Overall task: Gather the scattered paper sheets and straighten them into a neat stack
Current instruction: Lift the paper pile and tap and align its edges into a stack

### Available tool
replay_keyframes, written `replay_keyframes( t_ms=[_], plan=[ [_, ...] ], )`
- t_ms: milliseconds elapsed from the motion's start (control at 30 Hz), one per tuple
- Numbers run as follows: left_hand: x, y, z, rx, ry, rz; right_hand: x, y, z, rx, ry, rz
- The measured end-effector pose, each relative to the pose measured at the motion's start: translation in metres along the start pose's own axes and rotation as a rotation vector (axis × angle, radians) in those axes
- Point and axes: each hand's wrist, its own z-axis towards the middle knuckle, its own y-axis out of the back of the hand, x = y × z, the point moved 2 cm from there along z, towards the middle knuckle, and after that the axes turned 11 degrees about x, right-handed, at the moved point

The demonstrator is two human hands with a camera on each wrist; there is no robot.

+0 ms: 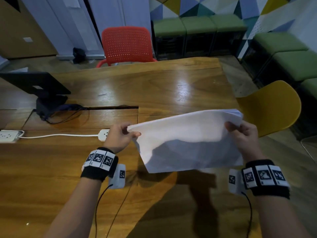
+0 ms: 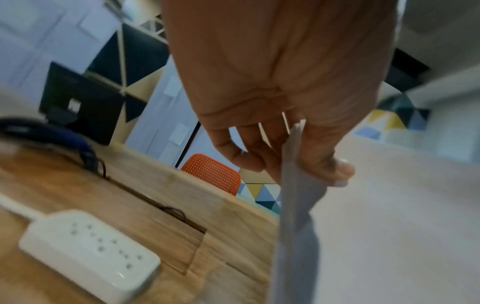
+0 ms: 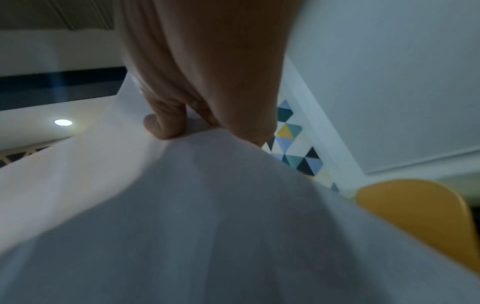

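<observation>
A sheaf of white paper sheets [image 1: 187, 143] hangs in the air above the wooden table [image 1: 154, 86], tilted with its lower edge toward me. My left hand [image 1: 127, 133] pinches the sheaf's upper left corner between thumb and fingers. My right hand [image 1: 240, 129] grips its upper right corner, where the sheet edges fan out slightly. In the left wrist view the paper sheets [image 2: 296, 205] show edge-on under the left hand's thumb [image 2: 335, 164]. The paper sheets [image 3: 194, 216] fill most of the right wrist view, with a finger [image 3: 161, 123] pressing on the top edge.
A white power strip [image 1: 103, 134] with its cable lies left of my left hand; another power strip [image 1: 8, 136] sits at the table's left edge. A black monitor [image 1: 36, 85] stands at the back left. A red chair [image 1: 127, 45] and a yellow chair [image 1: 272, 107] flank the table.
</observation>
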Motion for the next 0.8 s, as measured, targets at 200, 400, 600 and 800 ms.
replay_keyframes(
  t_ms=[200, 400, 600, 800],
  plan=[
    [-0.016, -0.008, 0.011, -0.249, -0.066, -0.349, -0.006, -0.005, -0.002, -0.049, -0.087, 0.2],
    [-0.004, -0.042, 0.012, -0.205, -0.002, -0.224, -0.035, -0.012, 0.0, -0.003, -0.217, 0.132],
    [0.001, -0.052, 0.012, -0.232, 0.019, -0.168, -0.042, -0.026, 0.004, -0.085, -0.294, 0.024],
    [-0.01, -0.031, 0.003, -0.372, -0.072, -0.211, -0.019, -0.016, 0.002, -0.032, -0.123, -0.12]
  ],
)
